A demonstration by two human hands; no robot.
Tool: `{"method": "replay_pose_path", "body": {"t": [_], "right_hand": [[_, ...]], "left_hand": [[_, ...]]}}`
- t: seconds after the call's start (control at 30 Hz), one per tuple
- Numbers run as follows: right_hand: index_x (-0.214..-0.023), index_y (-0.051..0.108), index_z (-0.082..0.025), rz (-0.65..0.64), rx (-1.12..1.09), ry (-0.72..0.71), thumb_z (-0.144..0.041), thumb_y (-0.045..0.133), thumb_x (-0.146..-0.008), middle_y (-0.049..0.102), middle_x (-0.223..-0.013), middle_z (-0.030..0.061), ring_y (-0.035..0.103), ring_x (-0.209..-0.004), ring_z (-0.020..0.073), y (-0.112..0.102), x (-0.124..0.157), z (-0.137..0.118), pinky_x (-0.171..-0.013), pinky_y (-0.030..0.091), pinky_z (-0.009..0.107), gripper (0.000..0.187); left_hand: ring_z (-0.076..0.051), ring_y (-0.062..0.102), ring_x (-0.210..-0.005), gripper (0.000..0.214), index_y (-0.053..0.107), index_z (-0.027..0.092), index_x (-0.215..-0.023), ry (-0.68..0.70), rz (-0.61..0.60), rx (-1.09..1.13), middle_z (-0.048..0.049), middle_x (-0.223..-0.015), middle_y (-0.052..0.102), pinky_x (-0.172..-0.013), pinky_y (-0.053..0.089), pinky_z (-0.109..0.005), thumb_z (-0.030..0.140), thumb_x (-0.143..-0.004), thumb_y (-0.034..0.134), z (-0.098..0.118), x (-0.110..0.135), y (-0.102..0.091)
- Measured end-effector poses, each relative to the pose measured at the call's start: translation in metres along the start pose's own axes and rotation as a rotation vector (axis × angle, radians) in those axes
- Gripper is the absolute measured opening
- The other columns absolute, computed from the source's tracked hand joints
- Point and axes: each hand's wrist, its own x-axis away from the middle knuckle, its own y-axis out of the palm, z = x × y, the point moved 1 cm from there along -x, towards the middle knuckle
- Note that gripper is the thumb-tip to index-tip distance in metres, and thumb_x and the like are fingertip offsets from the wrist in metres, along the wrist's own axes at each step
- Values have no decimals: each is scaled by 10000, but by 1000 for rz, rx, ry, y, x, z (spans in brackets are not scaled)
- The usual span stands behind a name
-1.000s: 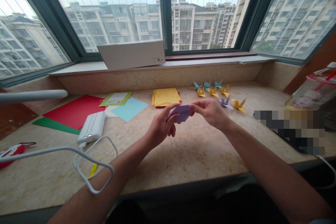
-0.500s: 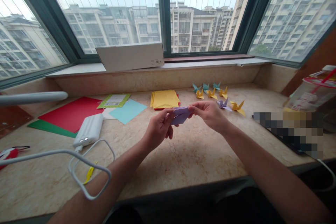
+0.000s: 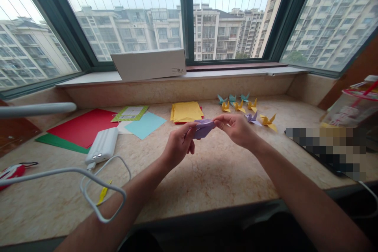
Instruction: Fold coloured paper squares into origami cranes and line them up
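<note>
A folded piece of purple origami paper (image 3: 203,129) is held up between my two hands, above the stone counter. My left hand (image 3: 179,141) pinches its left side, thumb on top and fingers curled beneath. My right hand (image 3: 234,129) grips its right corner between thumb and fingertips. Just beyond my right hand stand a finished purple paper crane (image 3: 251,118) and a larger yellow paper crane (image 3: 268,122). Behind them are rows of small yellow cranes (image 3: 238,106) and teal cranes (image 3: 232,99).
Behind my hands lies a stack of yellow paper (image 3: 186,112). To the left are red paper (image 3: 85,126), light blue paper (image 3: 147,125), a white power bank (image 3: 102,145) and its looping cable (image 3: 118,189). A dark, blurred-out device (image 3: 321,153) and a plastic cup (image 3: 348,106) are at right.
The purple paper's top layers look slightly more spread and tilted between my fingers. Both hands keep their pinch in nearly the same place. The view has shifted a little.
</note>
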Motion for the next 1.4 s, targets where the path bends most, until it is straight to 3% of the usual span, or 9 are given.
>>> {"method": "replay_pose_path", "body": {"t": [0.17,0.33,0.47,0.6,0.93,1.2,1.4], "right_hand": [[-1026,751,-213,-110,119,-89,-448,637,-882,755,-995,75,682,-903,222,-3,3,-5,-794,510,349,298],[-917,764,-205,-76,196,-257,-406,645,-891,742,-866,69,660,-834,210,-2,2,-3,-771,492,345,235],[-897,744,-199,-9,338,-412,-340,620,-920,730,-820,61,633,-814,211,-2,3,-2,-804,449,370,189],[-905,719,-211,-16,398,-479,-330,575,-946,727,-847,58,630,-822,212,-1,4,-2,-825,419,383,192],[-872,692,-214,17,466,-553,-291,572,-937,715,-840,51,610,-799,207,-2,7,-4,-821,404,387,157],[-903,694,-210,-24,476,-571,-307,572,-952,704,-840,46,603,-800,193,6,8,-7,-822,393,366,163],[-875,684,-216,16,518,-527,-356,589,-939,692,-819,47,585,-786,204,-9,6,0,-819,390,371,181]], "left_hand": [[-30,490,-358,274,644,162,-1107,233,-51,-162,11,-643,649,-385,398,-132,281,-1001,423,2,1,-5],[-29,492,-380,274,629,163,-1148,310,-100,-223,-8,-714,667,-413,412,-141,242,-997,414,2,2,-3],[-43,493,-357,277,619,160,-1148,228,-74,-184,43,-569,589,-400,391,-140,273,-1003,412,4,3,-1],[-61,513,-353,290,618,163,-1134,171,-100,-203,71,-488,529,-417,403,-154,295,-1009,392,6,4,-1],[-75,508,-341,301,624,169,-1151,145,-113,-187,79,-446,501,-411,406,-169,314,-1005,404,8,4,0],[-76,525,-374,317,659,183,-1146,127,-151,-213,40,-513,570,-403,410,-173,323,-1000,415,6,6,3],[-75,506,-320,313,651,172,-1113,45,-114,-66,63,-452,522,-343,371,-158,367,-989,440,9,5,1]]}}
